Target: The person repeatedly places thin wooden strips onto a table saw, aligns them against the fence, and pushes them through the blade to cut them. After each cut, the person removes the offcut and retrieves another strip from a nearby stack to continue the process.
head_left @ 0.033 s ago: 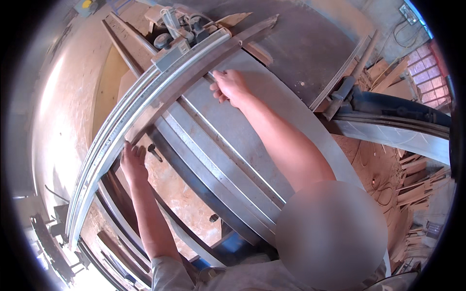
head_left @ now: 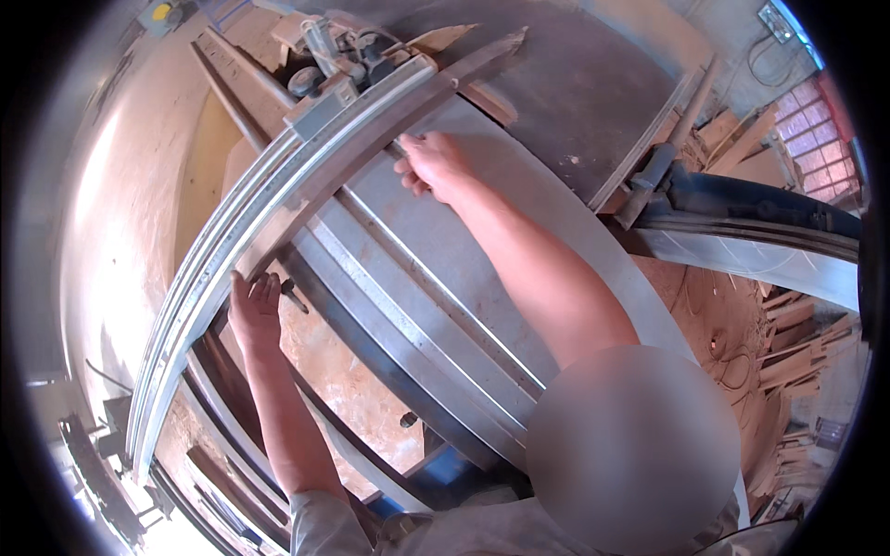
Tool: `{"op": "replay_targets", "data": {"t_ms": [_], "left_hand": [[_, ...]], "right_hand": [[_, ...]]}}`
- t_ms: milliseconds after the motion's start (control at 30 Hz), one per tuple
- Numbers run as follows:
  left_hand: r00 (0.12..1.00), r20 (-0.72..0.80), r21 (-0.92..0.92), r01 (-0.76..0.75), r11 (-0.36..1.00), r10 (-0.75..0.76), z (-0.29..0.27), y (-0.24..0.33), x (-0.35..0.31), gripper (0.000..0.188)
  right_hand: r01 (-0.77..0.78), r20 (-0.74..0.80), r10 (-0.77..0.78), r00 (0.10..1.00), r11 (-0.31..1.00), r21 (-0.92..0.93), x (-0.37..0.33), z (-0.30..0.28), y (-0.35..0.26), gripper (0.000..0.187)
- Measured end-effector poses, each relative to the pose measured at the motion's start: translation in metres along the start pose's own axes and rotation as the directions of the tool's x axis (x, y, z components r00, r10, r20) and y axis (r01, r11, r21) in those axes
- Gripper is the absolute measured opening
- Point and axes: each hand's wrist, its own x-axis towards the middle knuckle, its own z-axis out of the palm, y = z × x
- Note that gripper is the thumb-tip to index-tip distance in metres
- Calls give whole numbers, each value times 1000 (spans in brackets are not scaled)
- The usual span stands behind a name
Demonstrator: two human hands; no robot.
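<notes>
**Both hands at a brown strip beside the rail**

The grey metal tabletop (head_left: 519, 167) extends from the centre toward 1 and 5 o'clock; parallel grooves and ledges line its left side. The curved-looking metal rail (head_left: 209, 246) runs from 8 to 12 o'clock and carries a grey block (head_left: 320, 111) at 11 o'clock. The brown strip (head_left: 352, 159) lies along the rail's inner side, from 9 to nearly 1 o'clock. Right hand (head_left: 434, 165), 12 o'clock: fingers half curled, fingertips at the strip's inner edge. Left hand (head_left: 255, 310), 9 o'clock: partly open, thumb raised, fingertips at the strip. Whether these 2 hands grip it cannot be determined. A dark knob (head_left: 295, 295) sits just beside the left hand.
</notes>
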Motion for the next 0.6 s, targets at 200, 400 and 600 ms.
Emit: {"op": "replay_targets", "data": {"t_ms": [200, 400, 600], "left_hand": [[970, 218, -42, -103, 994, 110, 4, -10, 19, 26], [949, 294, -47, -100, 994, 110, -12, -13, 36, 27], [404, 430, 796, -592, -128, 808, 6, -12, -6, 69]], "right_hand": [[-21, -5, 21, 1000, 997, -68, 13, 16, -20, 38], [-1, 11, 1, 1000, 998, -56, 22, 25, -20, 38], [-32, -28, 30, 999, 995, -91, 20, 22, -24, 42]]}}
